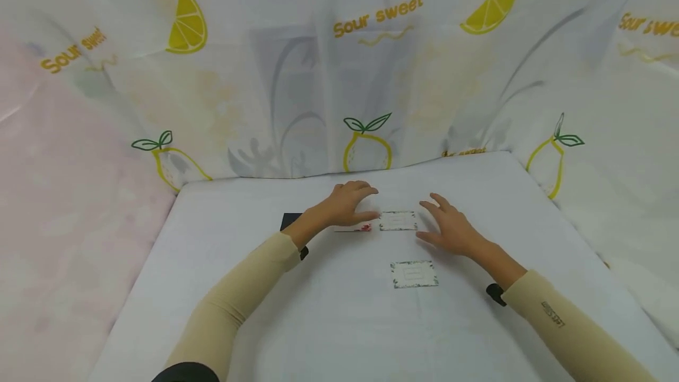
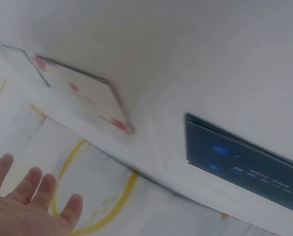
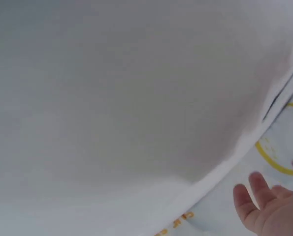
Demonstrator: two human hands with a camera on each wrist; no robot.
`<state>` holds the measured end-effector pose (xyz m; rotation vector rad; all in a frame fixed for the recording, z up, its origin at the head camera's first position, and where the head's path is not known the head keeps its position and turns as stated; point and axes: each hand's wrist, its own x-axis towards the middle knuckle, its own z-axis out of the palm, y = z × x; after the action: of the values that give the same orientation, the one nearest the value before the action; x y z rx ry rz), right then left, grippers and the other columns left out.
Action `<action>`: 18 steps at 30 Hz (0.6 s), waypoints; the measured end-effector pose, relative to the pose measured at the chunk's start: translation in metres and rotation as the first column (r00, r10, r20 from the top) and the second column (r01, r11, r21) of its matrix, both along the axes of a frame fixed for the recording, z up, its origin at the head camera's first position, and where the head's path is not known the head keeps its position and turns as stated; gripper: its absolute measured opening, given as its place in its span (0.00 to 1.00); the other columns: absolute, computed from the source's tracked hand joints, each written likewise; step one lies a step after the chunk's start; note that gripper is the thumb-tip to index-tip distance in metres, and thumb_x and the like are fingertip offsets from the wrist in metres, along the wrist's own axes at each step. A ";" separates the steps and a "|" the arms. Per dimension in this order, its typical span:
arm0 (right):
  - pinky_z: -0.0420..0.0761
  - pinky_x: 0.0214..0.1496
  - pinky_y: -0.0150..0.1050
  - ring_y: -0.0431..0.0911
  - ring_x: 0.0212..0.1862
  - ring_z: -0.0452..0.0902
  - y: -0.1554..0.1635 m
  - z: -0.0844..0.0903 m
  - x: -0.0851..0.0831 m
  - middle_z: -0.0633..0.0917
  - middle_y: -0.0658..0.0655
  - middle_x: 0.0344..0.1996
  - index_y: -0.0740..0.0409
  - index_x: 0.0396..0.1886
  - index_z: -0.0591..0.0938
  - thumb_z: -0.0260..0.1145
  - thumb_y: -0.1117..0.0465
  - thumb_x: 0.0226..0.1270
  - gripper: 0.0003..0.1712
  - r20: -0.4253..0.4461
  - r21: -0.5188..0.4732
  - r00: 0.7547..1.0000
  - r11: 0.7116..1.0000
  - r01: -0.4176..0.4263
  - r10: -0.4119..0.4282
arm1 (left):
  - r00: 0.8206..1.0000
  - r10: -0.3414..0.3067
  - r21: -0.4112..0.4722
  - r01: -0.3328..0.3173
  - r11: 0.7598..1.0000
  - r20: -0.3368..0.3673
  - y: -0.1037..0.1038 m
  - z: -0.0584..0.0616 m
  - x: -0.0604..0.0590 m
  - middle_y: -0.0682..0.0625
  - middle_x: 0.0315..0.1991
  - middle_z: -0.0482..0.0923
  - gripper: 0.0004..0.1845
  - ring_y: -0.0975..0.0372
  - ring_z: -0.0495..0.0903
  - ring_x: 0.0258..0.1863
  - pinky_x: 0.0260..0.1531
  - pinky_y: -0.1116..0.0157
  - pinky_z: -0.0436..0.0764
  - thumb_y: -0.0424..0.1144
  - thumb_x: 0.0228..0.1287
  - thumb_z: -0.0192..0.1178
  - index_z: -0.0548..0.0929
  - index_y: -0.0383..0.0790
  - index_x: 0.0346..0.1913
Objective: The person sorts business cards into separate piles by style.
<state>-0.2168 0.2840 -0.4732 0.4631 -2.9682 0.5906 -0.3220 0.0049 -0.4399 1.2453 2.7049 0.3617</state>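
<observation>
My left hand point(image 1: 350, 204), its fingers spread and loosely bent, hovers over a white card with red flowers point(image 1: 363, 227) and hides most of it. In the left wrist view that red-flowered card point(image 2: 87, 96) lies in a small stack. To the right, my right hand point(image 1: 448, 226) is held with spread fingers and nothing in its grasp. Between both hands lies a white card with a leafy border point(image 1: 399, 221). A similar leafy-bordered card point(image 1: 414, 275) lies nearer to me. Left of the red-flowered card is a dark card stack point(image 2: 244, 164), partly behind my left wrist in the head view.
The cards lie on a white-covered table point(image 1: 339, 323). At its far edge hangs a white curtain point(image 1: 297, 93) with a lemon print, and a pinkish sheet point(image 1: 69, 211) hangs at the left.
</observation>
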 end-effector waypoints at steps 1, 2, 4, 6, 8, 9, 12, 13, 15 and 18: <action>0.69 0.60 0.70 0.71 0.67 0.65 0.002 -0.001 0.004 0.58 0.74 0.74 0.62 0.72 0.65 0.70 0.48 0.64 0.44 -0.019 0.008 1.000 1.000 -0.004 0.005 | 1.000 -0.001 0.004 0.001 1.000 -0.007 -0.005 0.000 0.003 0.46 0.75 0.60 0.36 0.51 0.59 0.74 0.69 0.43 0.59 0.63 0.68 0.56 0.65 0.50 0.74; 0.69 0.60 0.70 0.72 0.68 0.64 0.003 -0.002 0.007 0.55 0.73 0.75 0.61 0.74 0.63 0.70 0.46 0.63 0.45 -0.038 0.015 0.999 1.000 -0.011 0.012 | 1.000 -0.001 0.003 0.002 1.000 -0.016 -0.010 -0.001 0.006 0.46 0.77 0.55 0.38 0.51 0.55 0.76 0.70 0.42 0.56 0.64 0.67 0.54 0.62 0.52 0.75; 0.68 0.60 0.71 0.72 0.68 0.63 0.005 -0.003 0.015 0.51 0.73 0.76 0.60 0.75 0.61 0.69 0.44 0.64 0.48 -0.062 0.022 0.998 0.999 -0.027 0.028 | 0.999 -0.002 -0.012 0.001 1.000 -0.033 -0.021 -0.003 0.014 0.46 0.80 0.45 0.41 0.49 0.49 0.78 0.72 0.41 0.51 0.67 0.67 0.51 0.56 0.56 0.78; 0.68 0.60 0.71 0.73 0.69 0.62 0.006 -0.004 0.022 0.48 0.72 0.77 0.59 0.76 0.59 0.67 0.42 0.65 0.48 -0.061 0.027 0.997 0.999 -0.037 0.038 | 0.999 -0.014 -0.043 0.012 0.999 -0.051 -0.031 -0.004 0.022 0.46 0.81 0.37 0.42 0.47 0.45 0.79 0.72 0.39 0.47 0.69 0.68 0.48 0.51 0.58 0.79; 0.66 0.61 0.71 0.73 0.70 0.60 0.008 -0.006 0.029 0.47 0.72 0.77 0.58 0.77 0.59 0.65 0.41 0.66 0.48 -0.047 0.026 0.998 0.999 -0.040 0.041 | 0.997 -0.041 -0.075 0.036 0.996 -0.059 -0.040 -0.007 0.031 0.45 0.81 0.31 0.42 0.46 0.41 0.79 0.72 0.37 0.44 0.70 0.69 0.44 0.48 0.59 0.79; 0.65 0.61 0.72 0.73 0.70 0.59 0.009 -0.006 0.032 0.47 0.73 0.77 0.58 0.77 0.59 0.64 0.41 0.67 0.47 -0.038 0.027 0.998 0.999 -0.042 0.043 | 0.996 -0.058 -0.089 0.052 0.995 -0.063 -0.043 -0.007 0.035 0.46 0.81 0.30 0.42 0.46 0.41 0.79 0.72 0.36 0.42 0.70 0.69 0.43 0.48 0.59 0.79; 0.64 0.62 0.72 0.73 0.71 0.58 0.009 -0.007 0.040 0.47 0.73 0.77 0.58 0.77 0.58 0.63 0.41 0.68 0.46 -0.019 0.022 0.999 0.999 -0.047 0.047 | 0.991 -0.105 -0.139 0.093 0.986 -0.084 -0.050 -0.008 0.046 0.47 0.81 0.25 0.41 0.46 0.38 0.80 0.72 0.37 0.39 0.71 0.69 0.41 0.45 0.62 0.79; 0.64 0.62 0.72 0.73 0.71 0.58 0.009 -0.006 0.043 0.47 0.73 0.77 0.58 0.77 0.59 0.63 0.41 0.68 0.46 -0.018 0.018 0.999 0.999 -0.049 0.049 | 0.989 -0.115 -0.148 0.101 0.984 -0.089 -0.051 -0.008 0.049 0.48 0.81 0.25 0.41 0.47 0.38 0.80 0.72 0.37 0.38 0.71 0.69 0.41 0.44 0.63 0.79; 0.64 0.62 0.72 0.73 0.71 0.58 0.008 -0.005 0.047 0.48 0.73 0.77 0.57 0.77 0.59 0.63 0.41 0.67 0.46 -0.017 0.023 0.998 0.998 -0.053 0.054 | 0.987 -0.126 -0.151 0.110 0.982 -0.099 -0.052 -0.006 0.054 0.49 0.81 0.24 0.41 0.47 0.38 0.80 0.72 0.37 0.37 0.71 0.68 0.41 0.45 0.64 0.79; 0.64 0.62 0.72 0.72 0.71 0.59 0.006 -0.004 0.051 0.49 0.72 0.77 0.56 0.77 0.59 0.64 0.40 0.67 0.47 -0.008 0.027 0.998 0.998 -0.065 0.065 | 0.987 -0.127 -0.148 0.112 0.983 -0.097 -0.053 -0.005 0.064 0.49 0.80 0.23 0.42 0.48 0.35 0.80 0.72 0.37 0.37 0.72 0.68 0.43 0.44 0.64 0.79</action>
<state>-0.1662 0.2900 -0.4774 0.5648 -2.9660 0.5530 -0.2581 -0.0485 -0.4448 1.4150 2.6695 0.0893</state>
